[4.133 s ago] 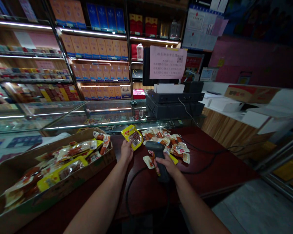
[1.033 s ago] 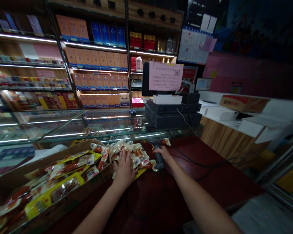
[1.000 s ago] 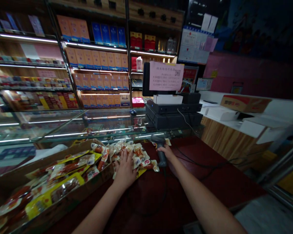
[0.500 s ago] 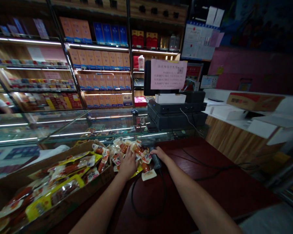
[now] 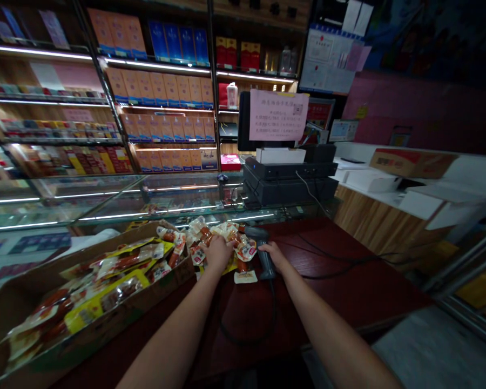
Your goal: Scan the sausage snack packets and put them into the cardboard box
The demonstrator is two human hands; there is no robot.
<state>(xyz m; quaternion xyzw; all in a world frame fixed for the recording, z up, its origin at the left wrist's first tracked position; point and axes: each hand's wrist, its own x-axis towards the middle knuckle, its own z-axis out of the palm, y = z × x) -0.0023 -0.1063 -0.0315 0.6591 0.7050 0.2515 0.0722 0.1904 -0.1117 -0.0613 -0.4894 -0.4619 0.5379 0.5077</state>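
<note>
Sausage snack packets (image 5: 237, 237) heaped on dark red counter (image 5: 340, 292), straight ahead of you, pile spread sideways. Your left hand (image 5: 217, 254) on top of pile, nearer its left side; right hand (image 5: 272, 255), apart from it at pile's right, wrapped round black barcode scanner (image 5: 265, 260), head pointing toward pile. Cardboard box (image 5: 121, 319) of more packets lies left.

The left hand (image 5: 217, 254) has pushed the sausage packets (image 5: 230, 237) against the carton (image 5: 178, 275).
</note>
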